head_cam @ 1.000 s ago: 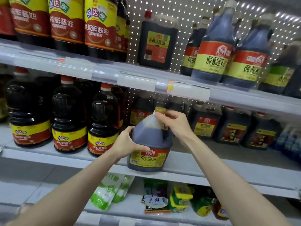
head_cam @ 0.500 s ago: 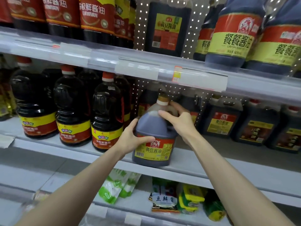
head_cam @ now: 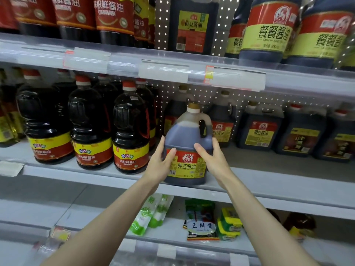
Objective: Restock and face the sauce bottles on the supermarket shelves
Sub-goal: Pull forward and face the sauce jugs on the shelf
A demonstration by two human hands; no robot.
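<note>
Jug (head_cam: 184,135) is stood upright on the shelf (head_cam: 269,189), cap up, label facing outward; its sides are clasped by curled left hand (head_cam: 159,164) and right hand (head_cam: 211,160).

Middle shelf (head_cam: 269,176): soy sauce jug (head_cam: 187,150) upright at front edge; red-capped bottles (head_cam: 131,135) left; dark jugs (head_cam: 259,131) rear right.

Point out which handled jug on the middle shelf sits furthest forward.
The jug between left hand and right hand; the others stand further back.
</note>
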